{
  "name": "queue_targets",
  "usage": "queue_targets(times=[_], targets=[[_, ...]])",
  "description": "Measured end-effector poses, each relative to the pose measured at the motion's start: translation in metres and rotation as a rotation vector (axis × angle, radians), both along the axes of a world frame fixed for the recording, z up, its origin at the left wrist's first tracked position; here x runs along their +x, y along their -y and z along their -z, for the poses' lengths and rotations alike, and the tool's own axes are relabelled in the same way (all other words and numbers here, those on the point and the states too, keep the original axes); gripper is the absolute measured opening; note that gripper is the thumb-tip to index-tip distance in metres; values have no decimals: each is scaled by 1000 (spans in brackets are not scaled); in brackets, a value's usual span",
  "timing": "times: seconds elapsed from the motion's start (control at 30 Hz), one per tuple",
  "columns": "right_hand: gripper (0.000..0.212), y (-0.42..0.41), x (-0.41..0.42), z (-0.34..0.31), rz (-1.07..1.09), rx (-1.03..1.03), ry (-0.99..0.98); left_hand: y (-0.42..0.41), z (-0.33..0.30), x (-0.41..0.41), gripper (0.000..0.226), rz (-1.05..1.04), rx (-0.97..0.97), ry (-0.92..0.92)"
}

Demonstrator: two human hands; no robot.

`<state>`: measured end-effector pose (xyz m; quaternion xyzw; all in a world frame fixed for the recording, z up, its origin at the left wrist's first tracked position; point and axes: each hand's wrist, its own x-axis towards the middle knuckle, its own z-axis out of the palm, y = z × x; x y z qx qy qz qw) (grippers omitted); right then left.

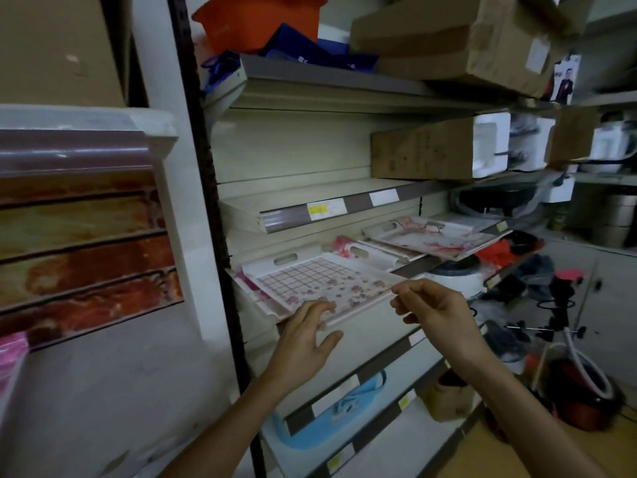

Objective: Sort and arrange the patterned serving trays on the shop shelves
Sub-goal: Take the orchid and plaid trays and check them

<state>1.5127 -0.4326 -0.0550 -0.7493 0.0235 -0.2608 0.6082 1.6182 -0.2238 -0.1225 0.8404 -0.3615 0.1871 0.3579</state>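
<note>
- Lying on the middle shelf (406, 263), the grid tray (320, 284) tops a small stack, its near edge jutting past the shelf front.
- Left hand (303, 343) rests with spread, nearly straight fingers on the grid tray's near edge, thumb below it; it grips nothing.
- Right hand (437, 312) hovers by the grid tray's right corner, fingers loosely curled and apart, holding nothing; contact cannot be told.
- Right of the grid tray, a red-flowered tray (437, 241) lies on the same shelf, partly over another white tray (375, 255).
- Above the grid tray sits a cardboard box (420, 153); below it, a blue basket (331, 415).
</note>
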Motion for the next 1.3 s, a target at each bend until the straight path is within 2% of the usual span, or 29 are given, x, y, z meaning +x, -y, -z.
queue_targets(times=[0.13,0.3,0.5,0.63,0.83,1.0,1.07,1.13,1.2,1.3], targets=[[16,29,31,1,44,-4,-21,21,5,29,40,-19,-2,26],[18,53,71,-3,121,-27,-6,29,6,42,23,47,15,98],[18,89,113,-12,217,-27,23,27,-12,50,25,100,-52,18],[22,115,141,-14,186,136,-24,23,-39,51,21,99,-136,-36],[16,129,204,0,-73,469,-274,20,-73,52,20,94,-188,-112],[40,112,256,8,-474,768,-512,16,-85,52,23,70,-214,-127],[50,105,271,12,-627,827,-603,14,-87,51,27,67,-201,-144],[62,102,284,14,-675,785,-621,12,-90,48,31,72,-188,-175],[86,103,295,20,-682,744,-631,11,-91,45,30,71,-166,-196],[106,109,310,36,-653,755,-607,8,-89,39,27,46,-181,-239]])
